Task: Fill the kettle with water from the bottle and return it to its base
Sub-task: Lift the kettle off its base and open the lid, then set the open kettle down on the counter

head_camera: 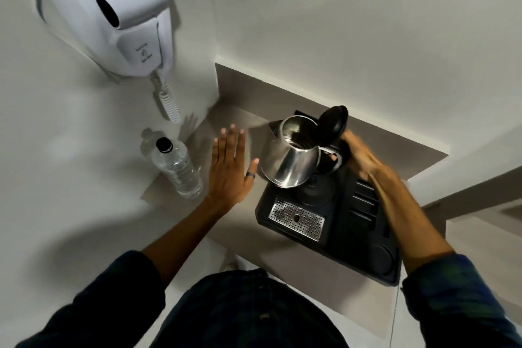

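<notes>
A steel kettle [289, 159] with its black lid flipped up is lifted and tilted over its round black base [315, 188] on the tray. My right hand [358, 157] is shut on the kettle's black handle. A clear plastic water bottle [178, 168] with a black cap stands upright on the counter by the left wall. My left hand [230, 168] hovers flat with fingers spread between the bottle and the kettle, holding nothing.
A black tray [364, 234] with a perforated metal drip grate [296, 219] and slotted compartments lies on the grey counter [237, 121]. A white wall-mounted hair dryer [113, 14] with a coiled cord hangs above the bottle. White walls enclose the nook.
</notes>
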A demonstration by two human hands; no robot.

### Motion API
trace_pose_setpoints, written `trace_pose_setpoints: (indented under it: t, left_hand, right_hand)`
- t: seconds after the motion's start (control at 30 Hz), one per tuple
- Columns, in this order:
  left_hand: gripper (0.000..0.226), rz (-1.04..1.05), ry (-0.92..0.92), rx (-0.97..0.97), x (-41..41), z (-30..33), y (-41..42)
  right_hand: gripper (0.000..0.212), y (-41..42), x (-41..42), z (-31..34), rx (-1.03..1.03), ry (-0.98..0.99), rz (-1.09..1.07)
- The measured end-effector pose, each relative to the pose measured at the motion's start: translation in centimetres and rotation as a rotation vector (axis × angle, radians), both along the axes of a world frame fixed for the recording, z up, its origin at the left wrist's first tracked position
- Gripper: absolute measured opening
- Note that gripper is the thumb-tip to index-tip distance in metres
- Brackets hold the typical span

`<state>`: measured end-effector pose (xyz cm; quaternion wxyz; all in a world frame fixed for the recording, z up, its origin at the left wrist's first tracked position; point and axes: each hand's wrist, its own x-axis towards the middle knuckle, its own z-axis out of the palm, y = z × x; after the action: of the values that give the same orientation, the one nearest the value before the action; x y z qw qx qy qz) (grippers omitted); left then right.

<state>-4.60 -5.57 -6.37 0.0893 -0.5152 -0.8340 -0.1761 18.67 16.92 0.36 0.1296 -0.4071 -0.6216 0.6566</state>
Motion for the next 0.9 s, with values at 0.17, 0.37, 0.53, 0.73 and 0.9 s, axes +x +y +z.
trace_pose_setpoints:
  t: [0.17, 0.37, 0.53, 0.73, 0.9]
  left_hand:
    - [0.083, 0.009, -0.011, 0.009, -2.1, -1.3, -2.7]
    - [0.084, 0.016, -0.016, -0.049, -2.5, -2.3, -4.3]
    - [0.084, 0.022, -0.030, -0.047, -2.8, -2.8, -5.0]
    - [0.082, -0.009, -0.060, 0.010, -2.7, -2.8, -5.0]
    - [0.079, -0.145, -0.093, 0.014, -1.7, -2.0, -3.5]
  right_hand:
    - [0.046, -2.2, -6.8, 0.1, -0.026, 0.035, 0.031]
    - [0.043, -3.9, -10.9, -1.7, 0.011, -0.053, 0.069]
    - [0.056, -5.8, -12.8, -3.1, 0.031, -0.105, 0.147]
    - [0.056, -5.0, -13.4, -2.9, 0.052, -0.189, 0.302]
    - [0.061, -4.4, -13.3, -3.3, 0.192, -0.149, 0.229]
